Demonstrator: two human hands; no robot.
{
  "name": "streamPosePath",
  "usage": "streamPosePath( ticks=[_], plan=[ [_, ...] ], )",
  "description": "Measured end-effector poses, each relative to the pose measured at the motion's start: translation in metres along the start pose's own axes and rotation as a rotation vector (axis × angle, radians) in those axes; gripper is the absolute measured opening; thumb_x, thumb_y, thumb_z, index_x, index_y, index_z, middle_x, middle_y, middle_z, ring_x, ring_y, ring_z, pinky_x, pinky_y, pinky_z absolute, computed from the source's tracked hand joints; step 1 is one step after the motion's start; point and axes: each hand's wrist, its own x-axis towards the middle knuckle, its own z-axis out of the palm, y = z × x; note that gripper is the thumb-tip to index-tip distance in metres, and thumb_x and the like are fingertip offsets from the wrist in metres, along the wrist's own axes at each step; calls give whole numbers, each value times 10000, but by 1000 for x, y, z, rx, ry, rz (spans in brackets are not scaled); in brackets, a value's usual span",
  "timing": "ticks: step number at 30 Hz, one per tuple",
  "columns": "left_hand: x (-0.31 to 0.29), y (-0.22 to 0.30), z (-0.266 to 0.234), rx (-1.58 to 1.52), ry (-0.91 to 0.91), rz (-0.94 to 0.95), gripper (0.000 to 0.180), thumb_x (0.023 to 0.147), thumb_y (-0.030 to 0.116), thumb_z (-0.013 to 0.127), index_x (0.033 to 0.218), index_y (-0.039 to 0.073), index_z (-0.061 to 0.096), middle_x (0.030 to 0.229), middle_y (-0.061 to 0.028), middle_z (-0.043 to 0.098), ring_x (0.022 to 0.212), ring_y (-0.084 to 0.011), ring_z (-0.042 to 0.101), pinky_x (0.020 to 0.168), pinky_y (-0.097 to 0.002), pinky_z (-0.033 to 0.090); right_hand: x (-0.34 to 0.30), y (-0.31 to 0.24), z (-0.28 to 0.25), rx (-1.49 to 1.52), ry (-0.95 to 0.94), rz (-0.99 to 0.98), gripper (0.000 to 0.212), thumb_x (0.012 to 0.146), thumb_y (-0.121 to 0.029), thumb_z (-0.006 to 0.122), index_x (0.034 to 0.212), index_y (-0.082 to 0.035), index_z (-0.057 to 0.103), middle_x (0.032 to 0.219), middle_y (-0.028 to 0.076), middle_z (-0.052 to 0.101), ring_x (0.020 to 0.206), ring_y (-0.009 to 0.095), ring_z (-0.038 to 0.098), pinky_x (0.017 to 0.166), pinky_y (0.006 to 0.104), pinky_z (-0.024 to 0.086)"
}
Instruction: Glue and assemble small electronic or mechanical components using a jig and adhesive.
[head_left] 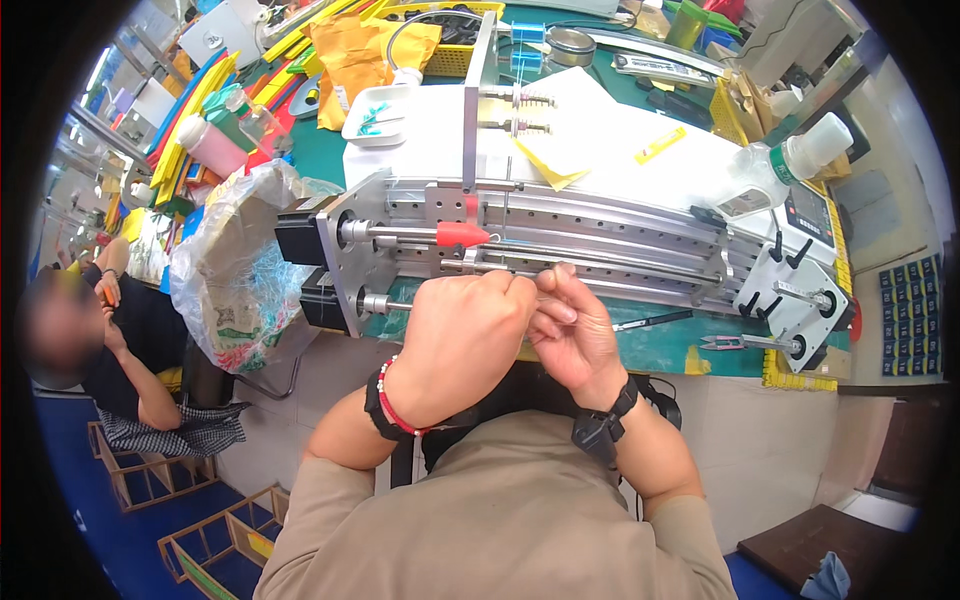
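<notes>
My left hand [462, 335] is closed, its back turned up, over the near rail of a long metal rail machine [600, 255]. Beside it my right hand [578, 335] is turned palm up, with thumb and fingertips pinched together. The fingertips of both hands nearly meet; whatever lies between them is too small or hidden to make out. Just beyond my hands, a red cone-shaped piece [461, 235] with a small wire hook at its tip sits on the machine's rod. Two black motors [302, 236] are fixed at the machine's left end.
Left of the machine hangs a plastic bag [240, 270] of thin blue strands. A white tray [378, 115] with small blue pieces stands behind. Tweezers [735, 342] and a black pen-like tool [652, 321] lie at right, a clear bottle [760, 175] beyond. Another person [140, 330] sits at far left.
</notes>
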Motion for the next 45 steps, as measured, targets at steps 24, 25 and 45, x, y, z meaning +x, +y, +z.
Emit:
streamPosePath(
  ticks=[24, 25, 45],
  plan=[
    [-63, -10, 11, -117, 439, -137, 46, 992, 39, 728, 1002, 19, 689, 794, -132, 699, 669, -353, 689, 598, -439, 511, -101, -25, 6, -1021, 19, -152, 268, 1021, -69, 760, 1265, 17, 690, 961, 26, 702, 809, 106, 667, 759, 257, 553],
    [-59, -8, 11, -125, 397, -76, 53, 978, 38, 737, 1001, 25, 692, 797, -126, 703, 669, -349, 690, 599, -439, 515, -113, -36, 9, -1084, 46, -205, 255, 1022, -64, 755, 1257, 16, 694, 953, 25, 704, 810, 104, 668, 759, 258, 554],
    [-60, 34, 70, -756, 194, 270, 63, 1028, 31, 680, 979, 0, 656, 689, -160, 586, 596, -393, 610, 565, -458, 461, -176, -230, 110, -1925, 1148, -798, 460, 983, -359, 803, 837, 68, 717, 712, 93, 726, 586, 170, 729, 589, 303, 562]
  ],
)
